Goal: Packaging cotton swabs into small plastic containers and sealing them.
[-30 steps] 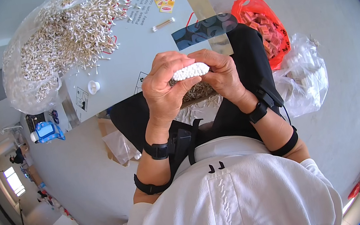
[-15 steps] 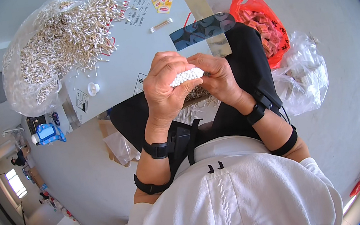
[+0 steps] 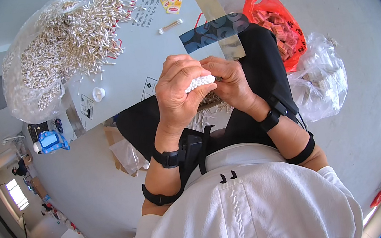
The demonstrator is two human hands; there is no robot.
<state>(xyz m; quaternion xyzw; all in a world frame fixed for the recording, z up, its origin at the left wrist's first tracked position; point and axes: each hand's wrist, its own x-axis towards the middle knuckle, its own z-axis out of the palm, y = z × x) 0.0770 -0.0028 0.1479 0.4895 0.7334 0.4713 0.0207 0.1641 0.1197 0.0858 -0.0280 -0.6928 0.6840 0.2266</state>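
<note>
A bundle of cotton swabs [image 3: 199, 84] is held over my lap, its white tips showing as a packed strip. My left hand [image 3: 178, 91] is closed round it, fingers over the top and thumb along the lower side. At the bundle's right end my right hand [image 3: 230, 83] pinches with thumb and fingertips. The sticks are hidden by my hands. Beyond them, on the grey table, a large heap of loose cotton swabs [image 3: 86, 36] spills from a clear plastic bag [image 3: 15, 102].
On the table [image 3: 123, 92] are a small white cap [image 3: 98, 94], a few swabs [image 3: 170, 26], yellow labels [image 3: 173, 0] and a dark translucent strip [image 3: 212, 33]. To the right stand a red bag [image 3: 297, 31] of pink packets and a clear bag [image 3: 324, 85]. More swabs lie below my hands.
The fingers of my left hand have closed further over the swab bundle, so a shorter, narrower strip of tips shows. My right hand has hardly moved.
</note>
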